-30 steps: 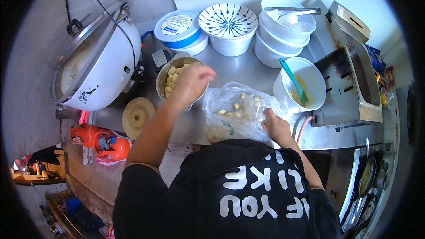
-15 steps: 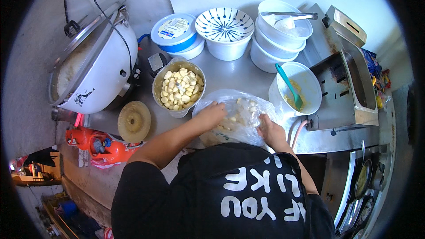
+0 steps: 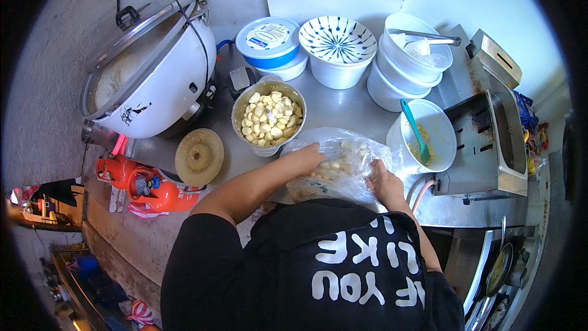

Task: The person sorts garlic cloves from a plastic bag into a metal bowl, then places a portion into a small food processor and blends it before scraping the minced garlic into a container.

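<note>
A clear plastic bag (image 3: 335,191) lies on the metal counter just in front of me, with peeled garlic cloves (image 3: 335,170) inside. My left hand (image 3: 306,159) is curled over the bag's left edge, closed on the plastic, its fingertips partly hidden. On the bag's right side, my right hand (image 3: 384,184) grips a bunched fold of the plastic. Beyond my left hand stands a round processor bowl (image 3: 237,124), heaped with peeled cloves (image 3: 269,116) around a central spindle. Its round, yellowish lid (image 3: 199,156) lies apart, to the left.
A large white cooker (image 3: 156,95) with its lid raised stands left. Behind are a blue-banded tub (image 3: 269,58), a patterned bowl (image 3: 338,40) and stacked white tubs (image 3: 407,73). Right are a tub (image 3: 422,165) with a green spatula (image 3: 418,135) and a metal fryer (image 3: 484,141). Orange gas cylinders (image 3: 156,193) stand below left.
The whole view has shifted, so the counter things appear farther right. Both hands stay at the bag, the left one having moved slightly relative to the plastic.
</note>
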Demonstrator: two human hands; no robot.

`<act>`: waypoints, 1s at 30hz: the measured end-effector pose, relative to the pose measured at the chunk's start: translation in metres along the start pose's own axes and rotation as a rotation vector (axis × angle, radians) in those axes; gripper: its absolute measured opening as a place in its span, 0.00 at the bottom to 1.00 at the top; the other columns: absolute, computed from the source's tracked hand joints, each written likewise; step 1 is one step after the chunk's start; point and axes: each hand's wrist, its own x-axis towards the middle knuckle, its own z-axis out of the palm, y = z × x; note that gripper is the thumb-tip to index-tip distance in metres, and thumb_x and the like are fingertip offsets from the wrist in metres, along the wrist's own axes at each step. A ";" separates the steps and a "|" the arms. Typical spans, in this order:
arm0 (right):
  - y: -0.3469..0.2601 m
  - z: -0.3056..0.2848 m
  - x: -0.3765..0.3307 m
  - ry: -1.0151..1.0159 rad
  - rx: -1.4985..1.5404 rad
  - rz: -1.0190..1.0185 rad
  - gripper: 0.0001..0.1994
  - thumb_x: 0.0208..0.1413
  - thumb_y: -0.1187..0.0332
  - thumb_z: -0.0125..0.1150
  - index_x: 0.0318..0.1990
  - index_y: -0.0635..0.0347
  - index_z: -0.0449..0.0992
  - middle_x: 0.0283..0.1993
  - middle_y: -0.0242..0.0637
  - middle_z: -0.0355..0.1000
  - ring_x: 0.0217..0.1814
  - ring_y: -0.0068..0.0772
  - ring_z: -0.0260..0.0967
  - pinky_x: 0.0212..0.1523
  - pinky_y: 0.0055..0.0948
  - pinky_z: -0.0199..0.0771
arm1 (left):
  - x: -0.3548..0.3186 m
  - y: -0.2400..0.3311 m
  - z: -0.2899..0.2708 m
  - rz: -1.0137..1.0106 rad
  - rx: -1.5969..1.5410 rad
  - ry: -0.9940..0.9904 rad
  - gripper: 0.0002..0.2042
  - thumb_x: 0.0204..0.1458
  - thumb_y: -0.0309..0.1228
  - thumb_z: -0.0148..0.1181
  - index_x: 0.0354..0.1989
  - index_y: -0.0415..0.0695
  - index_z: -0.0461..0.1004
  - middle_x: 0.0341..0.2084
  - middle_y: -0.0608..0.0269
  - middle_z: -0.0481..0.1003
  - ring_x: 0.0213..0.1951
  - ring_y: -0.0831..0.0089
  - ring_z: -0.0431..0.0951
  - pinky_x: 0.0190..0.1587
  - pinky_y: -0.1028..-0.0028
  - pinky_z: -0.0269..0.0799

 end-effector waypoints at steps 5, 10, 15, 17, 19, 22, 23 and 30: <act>-0.002 -0.003 -0.002 -0.004 -0.026 0.023 0.23 0.54 0.57 0.59 0.56 0.47 0.61 0.34 0.48 0.76 0.37 0.53 0.75 0.35 0.46 0.73 | -0.001 0.006 -0.009 0.028 0.100 0.055 0.13 0.46 0.25 0.59 0.42 0.41 0.72 0.42 0.42 0.67 0.46 0.46 0.71 0.48 0.58 0.69; -0.007 -0.007 -0.017 0.048 0.062 0.039 0.26 0.53 0.58 0.61 0.60 0.46 0.62 0.24 0.44 0.71 0.28 0.47 0.73 0.31 0.42 0.71 | -0.039 0.058 -0.032 0.079 -0.095 0.529 0.11 0.43 0.23 0.59 0.37 0.42 0.71 0.38 0.47 0.67 0.43 0.50 0.72 0.43 0.58 0.71; -0.020 -0.023 -0.044 0.129 0.335 0.170 0.30 0.53 0.59 0.64 0.63 0.48 0.63 0.18 0.34 0.61 0.19 0.29 0.61 0.25 0.31 0.63 | -0.075 0.059 -0.102 -0.052 -0.151 0.814 0.10 0.43 0.22 0.60 0.36 0.42 0.72 0.37 0.53 0.68 0.40 0.59 0.75 0.42 0.64 0.73; -0.020 -0.023 -0.054 0.174 0.424 0.181 0.30 0.53 0.60 0.66 0.64 0.50 0.63 0.17 0.31 0.59 0.19 0.22 0.57 0.23 0.27 0.60 | -0.084 0.027 -0.126 -0.084 -0.216 0.865 0.12 0.45 0.28 0.63 0.39 0.43 0.76 0.39 0.50 0.71 0.40 0.53 0.76 0.44 0.63 0.72; -0.038 -0.032 -0.063 0.214 0.475 0.219 0.27 0.54 0.66 0.65 0.62 0.53 0.66 0.19 0.25 0.55 0.21 0.17 0.53 0.24 0.22 0.57 | -0.089 -0.014 -0.143 -0.171 -0.226 0.801 0.09 0.50 0.29 0.61 0.38 0.43 0.78 0.41 0.52 0.74 0.43 0.52 0.75 0.46 0.64 0.70; -0.041 -0.026 -0.081 0.317 0.516 0.223 0.23 0.56 0.70 0.62 0.60 0.57 0.69 0.21 0.22 0.53 0.23 0.16 0.50 0.25 0.18 0.53 | -0.094 -0.067 -0.168 -0.324 -0.360 0.750 0.06 0.50 0.29 0.60 0.35 0.46 0.80 0.39 0.55 0.75 0.45 0.54 0.74 0.48 0.64 0.69; -0.044 -0.025 -0.089 0.322 0.534 0.268 0.23 0.56 0.70 0.62 0.60 0.57 0.69 0.21 0.22 0.53 0.23 0.16 0.50 0.25 0.18 0.53 | -0.094 -0.080 -0.170 -0.319 -0.197 0.720 0.06 0.50 0.29 0.60 0.34 0.47 0.81 0.39 0.56 0.74 0.45 0.56 0.73 0.48 0.64 0.69; -0.073 -0.016 -0.130 0.380 0.506 0.437 0.20 0.55 0.70 0.62 0.56 0.60 0.71 0.21 0.20 0.53 0.22 0.15 0.49 0.25 0.19 0.51 | -0.070 -0.129 -0.147 -0.158 0.453 0.640 0.02 0.40 0.34 0.66 0.24 0.55 0.82 0.46 0.65 0.69 0.52 0.63 0.63 0.53 0.63 0.60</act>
